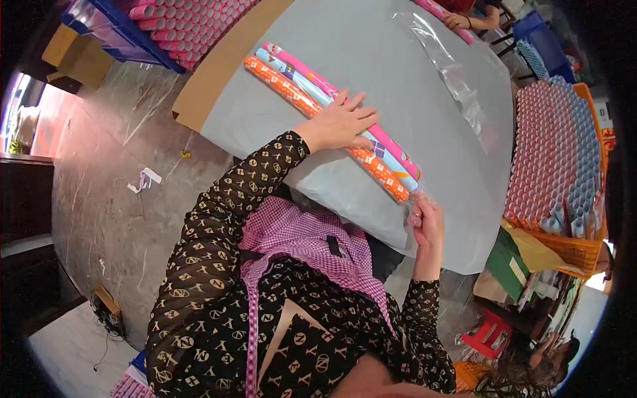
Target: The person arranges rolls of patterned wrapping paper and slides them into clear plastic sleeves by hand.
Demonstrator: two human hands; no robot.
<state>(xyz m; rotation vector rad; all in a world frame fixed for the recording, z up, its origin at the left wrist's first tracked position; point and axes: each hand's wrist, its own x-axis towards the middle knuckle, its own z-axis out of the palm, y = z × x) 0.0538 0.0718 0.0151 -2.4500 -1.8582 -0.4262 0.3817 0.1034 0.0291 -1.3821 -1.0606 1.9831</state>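
Three rolls of wrapping paper lie side by side on the grey-covered table: an orange roll (383, 178), a light blue roll (401, 174) and a pink roll (305, 69). Clear film seems to cover them. My left hand (342, 123) rests flat across their middle, fingers spread. At the rolls' near right end, my right hand (428, 222) is closed on the gathered end of a clear plastic wrapper (417, 199). Its fingertips are partly hidden by the film.
An empty clear plastic sleeve (451, 73) lies across the table (265, 123). Another person's hand (456, 22) holds a pink roll at the far edge. An orange crate (594, 126) full of rolls stands right; a blue crate (126, 40) with pink rolls stands left.
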